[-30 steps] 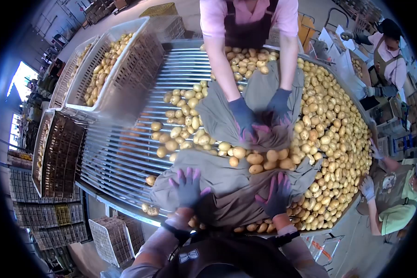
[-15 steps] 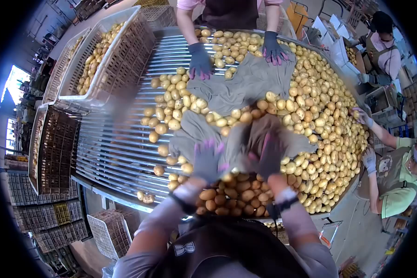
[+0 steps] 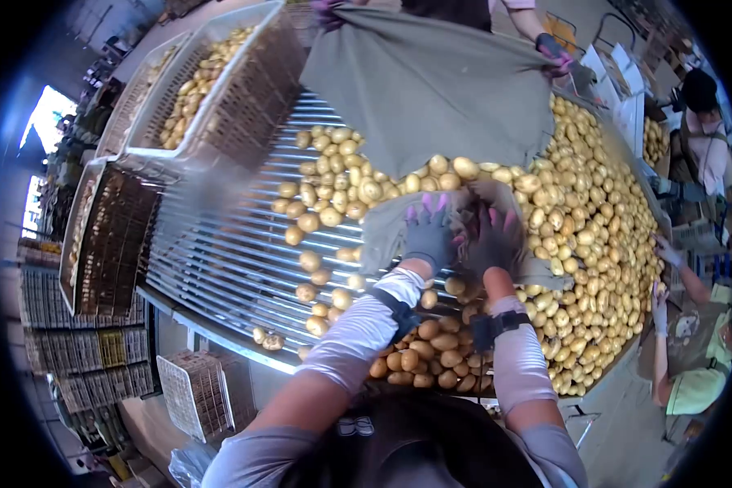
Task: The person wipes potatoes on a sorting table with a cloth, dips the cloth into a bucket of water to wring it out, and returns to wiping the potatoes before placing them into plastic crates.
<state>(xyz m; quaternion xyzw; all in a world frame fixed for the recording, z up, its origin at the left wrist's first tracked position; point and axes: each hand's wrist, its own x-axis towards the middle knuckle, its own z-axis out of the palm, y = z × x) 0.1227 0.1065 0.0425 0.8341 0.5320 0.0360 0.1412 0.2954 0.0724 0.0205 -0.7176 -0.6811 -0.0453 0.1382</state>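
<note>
My left hand [image 3: 428, 234] and my right hand [image 3: 491, 238], both in dark gloves with pink fingertips, press side by side on the near part of a grey-green cloth [image 3: 431, 89]. The cloth lies over yellow potatoes [image 3: 602, 211] on a roller table [image 3: 236, 252]. Across the table another person's gloved hand [image 3: 555, 49] lifts the far end of the cloth up, so it hangs like a sheet. More potatoes [image 3: 419, 346] lie between my forearms, close to my body.
White crates [image 3: 220, 73] with potatoes stand at the table's far left, with dark crates [image 3: 98, 244] beside them. Two other people [image 3: 695, 350] work at the right edge of the table. Stacked crates [image 3: 195, 394] stand on the floor at lower left.
My hands moved forward across the cloth, away from my body. The person opposite pulled the cloth's far end up off the potatoes, which rolled toward me.
</note>
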